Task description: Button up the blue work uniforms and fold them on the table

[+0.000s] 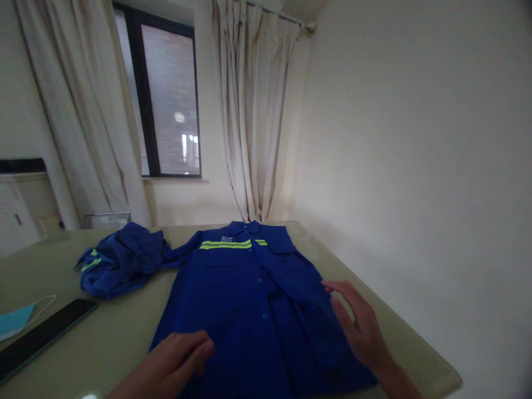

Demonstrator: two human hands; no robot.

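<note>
A blue work shirt (pixel 233 293) with yellow-green reflective stripes lies spread on the table, its collar at the far end. Its right front panel is rumpled and partly folded over. My left hand (pixel 177 360) is over the shirt's lower left part, fingers curled together; whether it holds any cloth cannot be made out. Near the shirt's right edge is my right hand (pixel 359 321), with thumb and fingers apart and nothing between them. A second blue garment (pixel 124 257) lies crumpled in a heap at the shirt's left sleeve.
On the left of the pale green table (pixel 112 327) lie a black phone (pixel 45 335) and a light blue face mask (pixel 16 320). A white wall (pixel 415 166) runs along the table's right side. Curtains (pixel 257 111) and a window stand behind.
</note>
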